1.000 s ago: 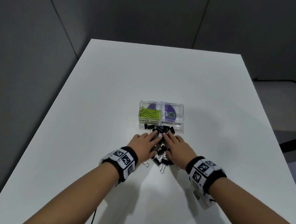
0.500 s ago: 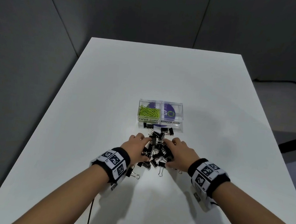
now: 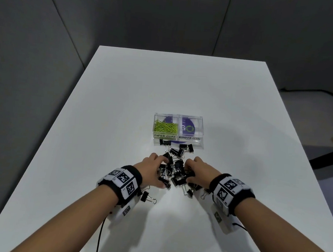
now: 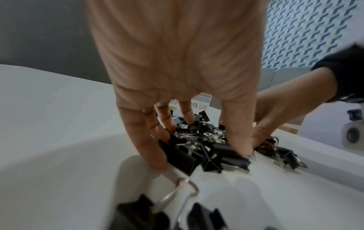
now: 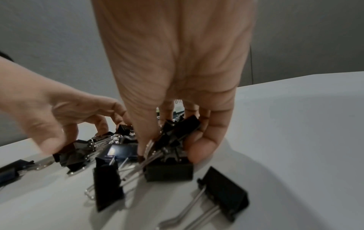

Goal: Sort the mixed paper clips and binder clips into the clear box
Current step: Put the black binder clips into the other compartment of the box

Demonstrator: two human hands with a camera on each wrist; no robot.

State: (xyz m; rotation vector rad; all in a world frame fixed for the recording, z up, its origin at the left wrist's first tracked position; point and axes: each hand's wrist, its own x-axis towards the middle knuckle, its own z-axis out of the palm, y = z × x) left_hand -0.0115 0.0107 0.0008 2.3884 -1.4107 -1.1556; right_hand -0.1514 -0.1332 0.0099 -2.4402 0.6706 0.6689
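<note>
Black steel binder clips point(image 3: 174, 170) lay heaped on the white surface point(image 3: 123, 105) at six o'clock from the clear box point(image 3: 178, 130). The left hand point(image 3: 153, 170) and right hand point(image 3: 198, 172) each curled round a clutch. Light, rigid, snag-prone by their wire handles; best scooped by the bodies.

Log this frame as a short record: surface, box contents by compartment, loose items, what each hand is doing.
surface: white table
container: clear plastic two-compartment box, labelled PAPER CLIPS and BINDER CLIPS
left compartment: green paper clips
right compartment: no clips visible
loose items: pile of black binder clips in front of box
left hand: fingers curled into pile
right hand: fingers grip several binder clips
</note>
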